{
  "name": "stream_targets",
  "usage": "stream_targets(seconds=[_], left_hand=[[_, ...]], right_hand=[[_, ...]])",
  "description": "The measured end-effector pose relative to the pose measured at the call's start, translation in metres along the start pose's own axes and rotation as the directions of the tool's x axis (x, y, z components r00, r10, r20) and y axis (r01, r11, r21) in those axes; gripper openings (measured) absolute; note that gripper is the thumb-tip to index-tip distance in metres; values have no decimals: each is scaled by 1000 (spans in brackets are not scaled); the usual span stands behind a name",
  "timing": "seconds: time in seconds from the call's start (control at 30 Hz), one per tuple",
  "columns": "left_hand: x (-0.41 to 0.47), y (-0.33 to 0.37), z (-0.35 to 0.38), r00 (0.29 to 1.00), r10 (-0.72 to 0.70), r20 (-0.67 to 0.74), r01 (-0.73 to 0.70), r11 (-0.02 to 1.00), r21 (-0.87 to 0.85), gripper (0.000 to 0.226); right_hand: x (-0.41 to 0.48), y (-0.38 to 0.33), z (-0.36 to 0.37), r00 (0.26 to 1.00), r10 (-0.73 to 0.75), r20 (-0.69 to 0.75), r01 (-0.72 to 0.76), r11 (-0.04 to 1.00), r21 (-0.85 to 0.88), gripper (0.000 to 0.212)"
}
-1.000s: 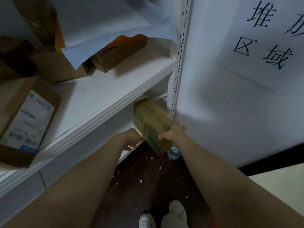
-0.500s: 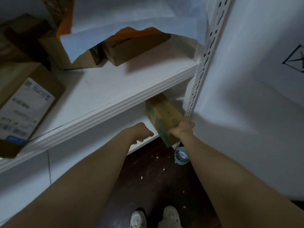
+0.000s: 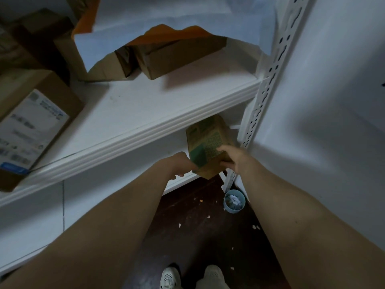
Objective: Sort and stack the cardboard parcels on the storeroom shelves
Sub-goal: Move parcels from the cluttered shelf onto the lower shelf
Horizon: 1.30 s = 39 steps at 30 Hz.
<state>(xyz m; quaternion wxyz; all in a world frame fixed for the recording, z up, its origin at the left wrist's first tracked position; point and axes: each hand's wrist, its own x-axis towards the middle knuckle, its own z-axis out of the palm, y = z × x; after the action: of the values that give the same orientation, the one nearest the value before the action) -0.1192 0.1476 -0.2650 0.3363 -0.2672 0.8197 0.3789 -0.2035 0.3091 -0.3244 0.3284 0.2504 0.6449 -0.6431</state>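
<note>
Holding, head view: the right hand [image 3: 231, 157] has its fingers clamped on the near end of the green-printed parcel [image 3: 208, 142], thumb side on top and fingertips beneath, likely to steer it by that end.
Left hand [image 3: 181, 163]: fingers curled, knuckles touching the parcel's near corner at its 8 o'clock. Whether they grip it or only steady it I cannot tell.
Parcel place: mid-frame and tilted, with its far end up under the lip of the upper shelf [image 3: 145, 113]. It sits just beside the upright post [image 3: 268, 80], which is at its 2 o'clock. The tilt looks meant to clear that lip on the way onto the lower shelf [image 3: 175, 186].
Upper shelf stock: a labelled parcel [image 3: 31, 126] lies flat at 9 o'clock, label up. Two plain parcels [image 3: 177, 57] sit at 12 o'clock, partly under a white sheet [image 3: 166, 17].
Count: one parcel in hand; at least four shelved, the dim 10 o'clock corner unsure; two hands; one blue cup [image 3: 234, 201] on the floor [image 3: 198, 236] at 5 o'clock; two shoes [image 3: 170, 277] at 6 o'clock.
</note>
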Motion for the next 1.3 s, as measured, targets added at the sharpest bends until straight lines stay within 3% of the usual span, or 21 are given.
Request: stream_targets(seconds=[0.17, 0.33, 0.57, 0.73, 0.9, 1.13, 1.3], left_hand=[[10, 4, -1, 1000, -6, -7, 6, 1000, 1, 21], [18, 9, -1, 1000, -9, -22, 9, 1000, 14, 21], [21, 17, -1, 1000, 6, -16, -5, 999, 40, 20], [13, 23, -5, 1000, 24, -15, -23, 998, 51, 23], [-15, 41, -18, 995, 89, -48, -87, 995, 43, 21], [-77, 65, -40, 975, 190, -118, -183, 981, 65, 16], [-128, 61, -72, 960, 242, -145, -216, 961, 174, 36]], right_hand=[[13, -2, -5, 997, -65, -39, 63, 997, -38, 69], [19, -5, -7, 917, -323, -234, 201, 881, -428, 102], [20, -13, -4, 921, -345, -182, 171, 777, -606, 107], [2, -17, -2, 926, -345, -152, 180, 758, -627, 87], [-37, -36, -1, 892, -449, -54, 281, 642, -713, 36], [-112, -65, 28, 839, -518, 166, 451, 494, -743, 25], [-172, -77, 59, 782, -551, 292, 550, 388, -740, 18]])
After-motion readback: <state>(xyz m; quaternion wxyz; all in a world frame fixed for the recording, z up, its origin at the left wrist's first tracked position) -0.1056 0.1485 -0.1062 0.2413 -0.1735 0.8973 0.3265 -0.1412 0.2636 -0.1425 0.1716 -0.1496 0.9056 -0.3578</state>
